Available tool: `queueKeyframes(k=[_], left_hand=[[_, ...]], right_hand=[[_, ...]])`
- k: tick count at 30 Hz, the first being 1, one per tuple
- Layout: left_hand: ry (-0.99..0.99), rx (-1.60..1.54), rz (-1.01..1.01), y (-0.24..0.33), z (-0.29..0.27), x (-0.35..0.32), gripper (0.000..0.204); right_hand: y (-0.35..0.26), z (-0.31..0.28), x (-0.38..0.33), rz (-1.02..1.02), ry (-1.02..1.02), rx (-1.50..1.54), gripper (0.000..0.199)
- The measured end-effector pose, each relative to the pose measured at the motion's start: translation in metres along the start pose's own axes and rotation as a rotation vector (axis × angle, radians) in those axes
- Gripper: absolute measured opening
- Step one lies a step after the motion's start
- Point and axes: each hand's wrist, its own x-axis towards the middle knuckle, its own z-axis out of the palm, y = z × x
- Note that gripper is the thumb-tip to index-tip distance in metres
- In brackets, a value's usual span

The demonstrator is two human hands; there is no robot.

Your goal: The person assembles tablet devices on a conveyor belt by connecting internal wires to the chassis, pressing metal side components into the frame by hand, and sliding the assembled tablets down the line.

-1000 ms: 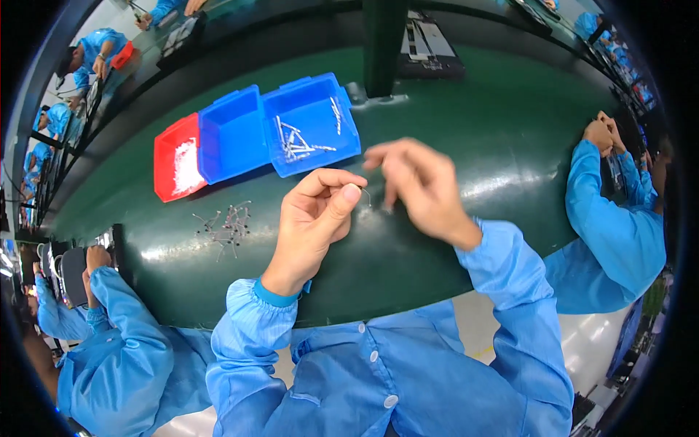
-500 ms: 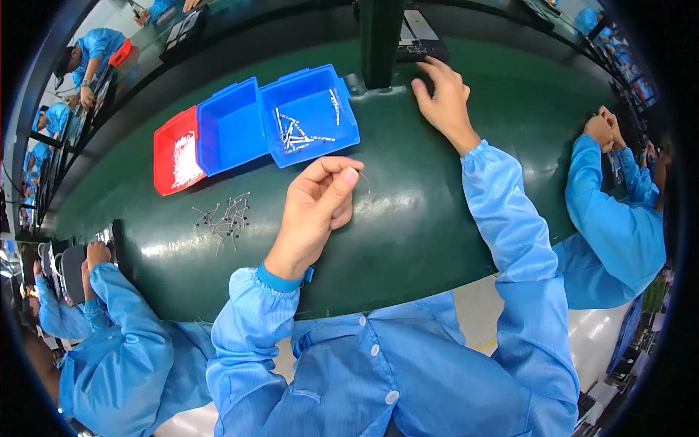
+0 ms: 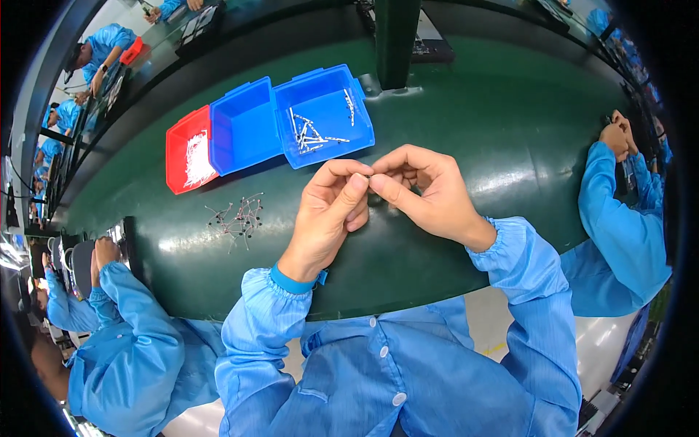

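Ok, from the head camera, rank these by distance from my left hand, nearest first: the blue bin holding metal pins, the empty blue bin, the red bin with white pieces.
1. Blue plastic bin holding metal pins, just beyond the left hand.
2. Empty blue plastic bin, beyond and further left.
3. Red plastic bin with white pieces, far left, the end of the row.

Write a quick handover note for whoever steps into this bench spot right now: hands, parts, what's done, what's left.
Left hand and right hand: fingertips pinched together on one tiny part, too small to identify, above the green table.
Parts: loose pile of wire-legged components to the left of the hands; metal pins in the right blue tray; middle blue tray looks empty; white pieces in the red tray.
Done: one piece picked up.
Left: the pile looks mostly untouched.
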Motion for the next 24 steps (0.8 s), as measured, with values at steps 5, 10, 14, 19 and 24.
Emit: queueKeyframes(k=[5, 10, 14, 19, 24], left_hand=[[0.032, 0.106, 0.017, 0.0, 0.005, 0.001, 0.017], [0.136, 0.145, 0.049, 0.0, 0.009, 0.002, 0.025], [0.115, 0.158, 0.088, -0.003, 0.007, 0.003, 0.024], [0.164, 0.223, 0.128, -0.004, 0.005, 0.003, 0.014], [0.191, 0.352, 0.254, -0.002, 0.007, 0.003, 0.011]], right_hand=[[0.003, -0.005, -0.001, 0.031, 0.018, 0.049, 0.01], [-0.008, -0.002, -0.001, -0.16, 0.117, -0.294, 0.006], [-0.009, -0.001, -0.002, -0.255, 0.142, -0.361, 0.01], [-0.008, 0.001, -0.003, -0.287, 0.149, -0.422, 0.009], [-0.01, 0.001, -0.004, -0.23, 0.151, -0.419, 0.008]])
